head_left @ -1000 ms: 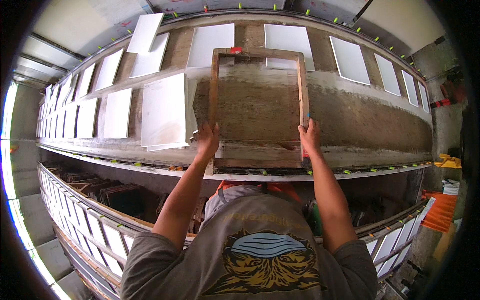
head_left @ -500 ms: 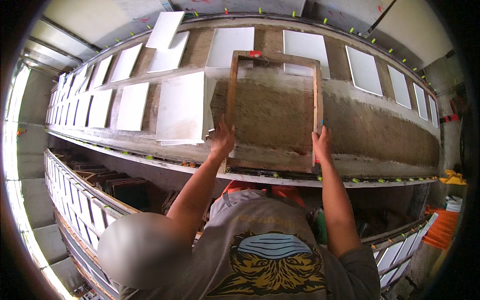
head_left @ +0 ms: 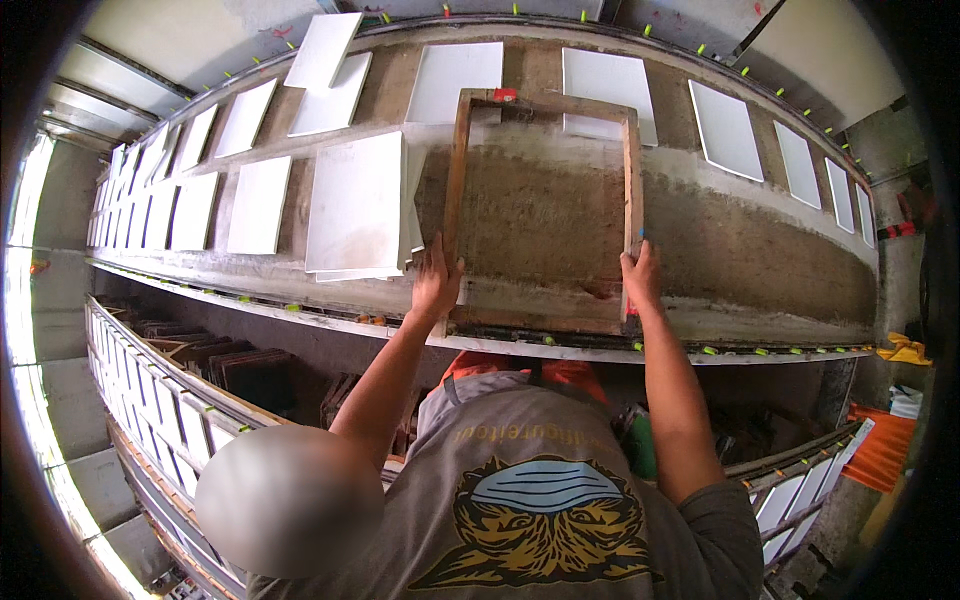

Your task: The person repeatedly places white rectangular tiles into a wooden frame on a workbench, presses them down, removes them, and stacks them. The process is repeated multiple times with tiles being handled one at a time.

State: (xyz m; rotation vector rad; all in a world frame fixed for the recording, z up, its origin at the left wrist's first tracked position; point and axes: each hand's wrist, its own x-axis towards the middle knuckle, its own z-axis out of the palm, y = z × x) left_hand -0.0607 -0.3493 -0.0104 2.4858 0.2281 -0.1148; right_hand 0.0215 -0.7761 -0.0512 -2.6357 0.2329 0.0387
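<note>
A large rectangular wooden frame (head_left: 453,190), like a printing screen, lies over the long brown-stained table (head_left: 750,265) in front of me. Its lower end is close to the table's near edge. My left hand (head_left: 436,287) grips the lower part of the left rail, and my right hand (head_left: 642,276) is closed around the right rail. A bit of red tape (head_left: 505,96) marks the top bar. Brown tabletop shows within the frame; whether mesh spans it I cannot tell. Left of my left hand lies a small stack of white sheets (head_left: 355,205), slightly fanned and faintly smudged.
More white sheets (head_left: 262,205) lie in two rows toward the left, and others (head_left: 727,130) along the far right side. Yellow-green clips (head_left: 515,9) line both table edges. Behind me stand racks (head_left: 150,395) of white panels. A yellow cloth (head_left: 903,349) hangs at the right end.
The whole view has shifted slightly. Both hands keep their grip on the frame, which shows no clear movement over the table.
</note>
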